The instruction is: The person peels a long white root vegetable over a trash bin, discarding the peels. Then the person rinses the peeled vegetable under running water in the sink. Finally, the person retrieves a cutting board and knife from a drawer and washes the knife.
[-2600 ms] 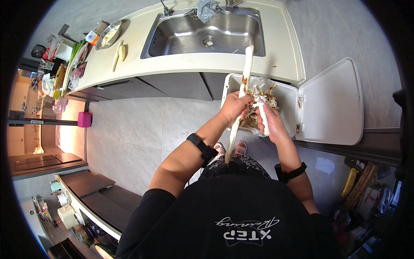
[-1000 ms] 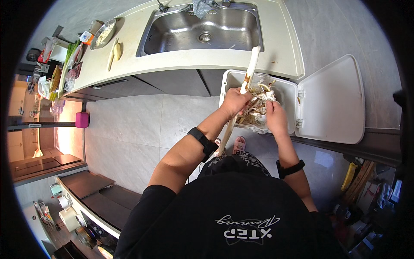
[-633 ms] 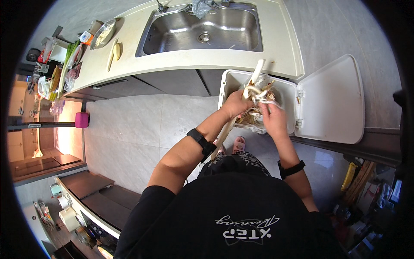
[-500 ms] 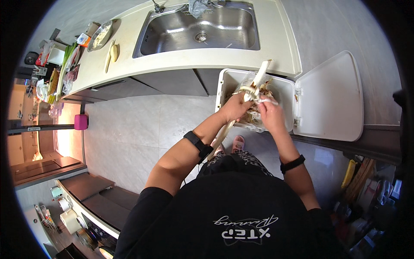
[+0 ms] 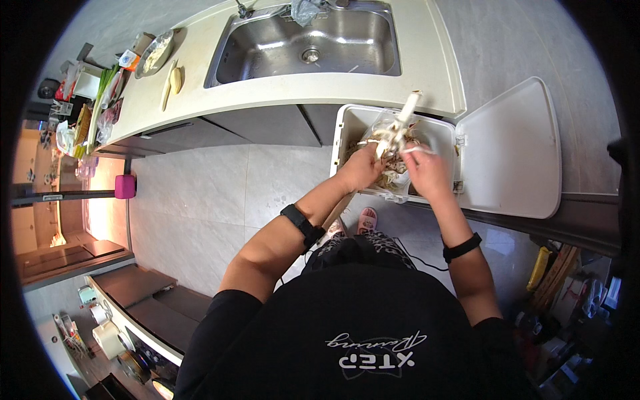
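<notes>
My left hand (image 5: 360,168) is closed round a long pale stalk (image 5: 409,108) with torn outer layers, held slanting over an open white plastic bin (image 5: 348,119). My right hand (image 5: 428,175) is closed in a pinch on a thin white strip of peel beside the stalk, slightly blurred. The bin holds a pile of pale and brownish peelings (image 5: 393,172) in a clear liner. Its lid (image 5: 507,160) lies folded open to the right. The lower end of the stalk is partly hidden behind my left forearm.
Behind the bin is a counter (image 5: 433,80) with a steel sink (image 5: 267,53). At its left are a metal bowl (image 5: 155,57), two pale pieces (image 5: 175,80) and piled vegetables and bags (image 5: 100,93). A pink box (image 5: 125,187) stands far left; assorted items crowd the lower right (image 5: 560,280).
Since the earlier frames the stalk's top has moved down and right, and loosened strips now hang round it at my hands. My right hand has shifted right, pulling a strip out sideways.
</notes>
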`<state>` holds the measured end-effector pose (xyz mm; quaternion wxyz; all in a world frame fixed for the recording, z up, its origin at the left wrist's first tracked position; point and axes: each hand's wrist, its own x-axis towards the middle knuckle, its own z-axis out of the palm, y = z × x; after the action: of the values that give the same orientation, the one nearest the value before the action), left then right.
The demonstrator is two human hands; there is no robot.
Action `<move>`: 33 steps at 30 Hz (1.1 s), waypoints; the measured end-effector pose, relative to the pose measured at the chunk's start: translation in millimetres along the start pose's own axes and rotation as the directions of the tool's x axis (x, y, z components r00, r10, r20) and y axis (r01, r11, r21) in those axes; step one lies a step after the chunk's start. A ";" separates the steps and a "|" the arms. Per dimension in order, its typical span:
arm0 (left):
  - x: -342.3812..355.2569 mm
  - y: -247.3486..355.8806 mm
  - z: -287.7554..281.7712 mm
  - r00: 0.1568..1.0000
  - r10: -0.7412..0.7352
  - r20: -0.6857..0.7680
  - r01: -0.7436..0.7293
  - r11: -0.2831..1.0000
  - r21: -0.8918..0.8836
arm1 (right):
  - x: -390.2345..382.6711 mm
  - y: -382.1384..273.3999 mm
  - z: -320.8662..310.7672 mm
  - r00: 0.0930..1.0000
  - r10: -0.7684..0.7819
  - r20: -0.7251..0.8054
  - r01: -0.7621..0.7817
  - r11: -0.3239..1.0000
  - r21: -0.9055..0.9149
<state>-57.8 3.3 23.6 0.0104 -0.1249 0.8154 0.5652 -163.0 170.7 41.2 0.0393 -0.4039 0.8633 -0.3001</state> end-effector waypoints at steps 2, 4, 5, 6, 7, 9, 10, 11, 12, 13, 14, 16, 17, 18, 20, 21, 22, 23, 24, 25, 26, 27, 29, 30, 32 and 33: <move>1.0 -0.8 2.8 1.000 0.003 0.019 -0.004 0.998 0.066 | 1.9 -0.5 -3.7 1.000 -0.009 -0.014 0.009 0.999 -0.031; 1.5 -1.6 6.7 1.000 0.011 -0.009 -0.009 0.991 0.136 | 3.2 -0.8 -7.0 0.991 0.107 -0.079 -0.113 0.991 -0.072; 1.5 -1.8 8.9 1.000 -0.007 -0.022 0.010 0.989 0.149 | 3.1 -1.2 -8.7 0.974 0.087 -0.210 -0.101 0.993 -0.059; 2.1 -1.5 11.0 0.999 -0.021 -0.043 0.028 0.985 0.173 | 2.7 -1.9 -9.8 0.985 0.098 -0.142 -0.109 0.991 -0.074; 1.8 -1.5 11.8 0.998 -0.019 -0.063 0.031 0.982 0.189 | 2.5 -2.8 -11.0 0.981 0.060 -0.184 -0.075 0.994 -0.077; 0.7 -1.0 11.8 0.996 -0.010 -0.093 0.036 0.958 0.284 | 1.8 -4.2 -12.8 0.999 0.010 -0.053 -0.017 0.990 -0.141; 0.5 -0.3 11.6 0.994 0.005 -0.106 0.029 0.946 0.324 | 2.0 -4.7 -13.4 0.997 0.004 0.081 0.010 0.984 -0.176; 0.3 1.0 11.1 0.995 -0.010 -0.096 0.043 0.936 0.350 | 2.1 -4.7 -14.3 0.998 0.053 -0.041 -0.059 0.983 -0.171; -0.9 2.7 10.4 0.996 -0.029 -0.089 0.061 0.925 0.375 | 1.8 -5.3 -14.3 0.989 0.121 -0.089 -0.134 0.977 -0.168; -1.8 4.6 9.7 0.995 -0.045 -0.089 0.077 0.914 0.398 | 1.8 -4.9 -15.4 0.966 0.160 -0.204 -0.194 0.968 -0.160; -2.6 8.0 10.8 0.993 -0.059 -0.098 0.096 0.894 0.437 | 1.2 -5.4 -15.2 0.961 0.119 -0.250 -0.155 0.980 -0.127; -2.0 12.9 10.3 0.988 -0.122 -0.099 0.154 0.869 0.470 | 0.7 -5.0 -15.9 0.998 0.057 -0.017 -0.059 0.983 -0.174; -0.9 14.7 11.0 0.984 -0.149 -0.102 0.180 0.856 0.484 | 0.5 -4.7 -15.8 0.991 0.049 0.125 -0.025 0.981 -0.192; -1.3 15.3 12.0 0.978 -0.155 -0.137 0.203 0.848 0.489 | 0.3 -4.1 -15.3 0.992 0.063 0.111 -0.037 0.976 -0.216; -1.9 14.4 13.2 0.987 -0.131 -0.098 0.162 0.866 0.473 | -1.0 -3.7 -13.2 0.986 0.140 -0.086 -0.151 0.979 -0.135; -3.1 12.9 12.8 0.990 -0.102 -0.097 0.135 0.876 0.463 | -1.1 -3.8 -11.9 0.964 0.172 -0.204 -0.193 0.977 -0.087; -4.4 11.3 12.3 0.995 -0.042 -0.093 0.079 0.892 0.445 | -2.3 -4.1 -10.5 0.970 0.158 -0.182 -0.178 0.979 -0.099; -6.1 9.6 11.7 0.994 0.031 -0.101 0.015 0.903 0.429 | -2.3 -4.1 -8.9 0.989 0.121 -0.086 -0.129 0.988 -0.085; -5.9 8.3 11.0 0.996 0.055 -0.073 -0.020 0.913 0.408 | -3.3 -4.4 -6.9 0.997 0.064 -0.045 -0.067 0.995 -0.071; -4.8 6.8 9.0 0.999 -0.034 -0.011 0.035 0.984 0.176 | -4.7 -4.7 -4.3 0.998 0.025 0.050 -0.022 0.998 -0.066; -4.1 5.4 6.2 0.982 -0.145 0.118 0.153 0.986 -0.062 | -5.4 -3.8 -2.4 0.997 0.041 0.072 -0.034 0.995 -0.091; -3.3 4.5 4.2 0.944 -0.218 0.246 0.285 0.917 -0.280 | -6.4 -2.1 -1.0 0.997 0.071 -0.023 -0.072 0.996 -0.060; -5.5 5.0 4.9 0.926 -0.264 0.270 0.362 0.823 -0.438 | -7.4 2.4 1.5 0.980 0.154 -0.129 -0.156 0.988 -0.002; -6.0 5.5 3.8 0.919 -0.258 0.300 0.380 0.781 -0.495 | -9.0 4.1 3.1 0.969 0.191 -0.154 -0.193 0.981 0.003; -7.1 6.8 1.9 0.910 -0.238 0.340 0.402 0.710 -0.578 | -11.9 7.2 6.5 0.992 0.124 -0.012 -0.124 0.992 0.028; -6.5 7.3 0.6 0.895 -0.255 0.367 0.437 0.669 -0.601 | -12.7 9.3 6.8 0.998 0.068 0.018 -0.068 0.997 0.043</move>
<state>-53.1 7.5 31.2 0.1761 -0.2009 0.5098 0.8178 -158.6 181.1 28.2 0.0652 -0.3758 0.8695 -0.3139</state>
